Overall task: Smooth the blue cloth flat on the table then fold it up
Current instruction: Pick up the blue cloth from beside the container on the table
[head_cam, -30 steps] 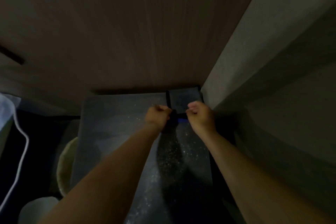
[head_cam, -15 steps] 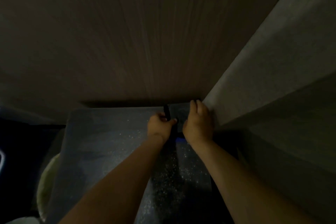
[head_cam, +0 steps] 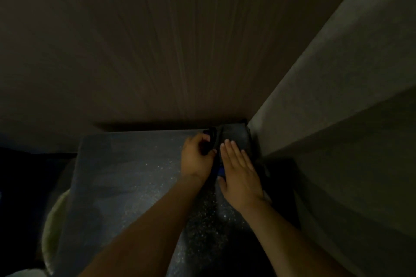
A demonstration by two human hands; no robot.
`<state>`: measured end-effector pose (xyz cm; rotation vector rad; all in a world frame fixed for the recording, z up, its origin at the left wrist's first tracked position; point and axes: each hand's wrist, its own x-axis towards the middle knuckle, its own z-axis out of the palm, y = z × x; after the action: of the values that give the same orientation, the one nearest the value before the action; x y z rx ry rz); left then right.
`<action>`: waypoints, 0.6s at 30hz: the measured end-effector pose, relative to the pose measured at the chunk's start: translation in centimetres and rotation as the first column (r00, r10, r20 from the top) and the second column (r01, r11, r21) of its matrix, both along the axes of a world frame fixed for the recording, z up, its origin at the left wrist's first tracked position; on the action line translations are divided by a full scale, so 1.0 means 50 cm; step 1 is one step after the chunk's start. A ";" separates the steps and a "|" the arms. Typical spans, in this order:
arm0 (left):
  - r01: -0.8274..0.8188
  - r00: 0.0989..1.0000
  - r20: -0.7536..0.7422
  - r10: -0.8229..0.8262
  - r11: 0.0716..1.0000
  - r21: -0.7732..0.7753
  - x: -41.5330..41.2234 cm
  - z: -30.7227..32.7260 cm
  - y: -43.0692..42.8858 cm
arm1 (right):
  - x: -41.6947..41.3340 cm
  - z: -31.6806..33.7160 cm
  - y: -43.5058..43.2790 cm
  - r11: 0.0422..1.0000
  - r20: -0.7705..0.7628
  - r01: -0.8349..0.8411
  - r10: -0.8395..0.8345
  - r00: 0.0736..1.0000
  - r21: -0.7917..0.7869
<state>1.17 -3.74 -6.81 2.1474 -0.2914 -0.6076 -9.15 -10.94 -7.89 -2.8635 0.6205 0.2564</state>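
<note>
no readable writing anywhere, too dim; speckled dark table (head_cam: 126, 177) sits in a corner, wood panel (head_cam: 157, 51) at 12 o'clock, grey wall (head_cam: 326, 108) at 3; blue cloth (head_cam: 234, 136) folded small at the table's 1 o'clock corner; left hand (head_cam: 195, 158) pinching its left edge; right hand (head_cam: 239, 174) pressed flat on it, fingers spread

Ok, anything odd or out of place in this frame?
Nothing damaged or spilled. The blue cloth sits crammed into the table's far right corner by the wall, right hand flat on it, left hand gripping its edge. The scene is very dim.
</note>
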 end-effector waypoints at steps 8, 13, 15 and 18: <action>0.137 0.968 0.218 -0.123 0.989 -0.051 -0.044 0.011 0.006 | 0.001 0.000 0.010 0.999 -0.029 0.048 -0.047 0.998 0.013; -0.132 0.987 -0.099 0.129 0.991 -0.030 -0.045 0.024 -0.008 | 0.001 0.006 0.006 0.996 0.037 0.029 -0.032 0.999 0.083; -0.189 0.969 -0.151 0.197 0.980 0.067 -0.034 0.023 -0.014 | 0.006 0.009 0.009 0.993 0.020 0.035 -0.038 0.999 0.110; -0.238 0.944 -0.219 0.247 0.969 0.066 -0.019 0.031 -0.024 | 0.015 0.011 0.009 0.992 0.004 0.029 -0.030 1.000 0.120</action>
<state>0.21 -4.94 -5.28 2.0853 0.1097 -0.7100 -8.42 -10.51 -7.36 -2.7372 0.6236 0.2706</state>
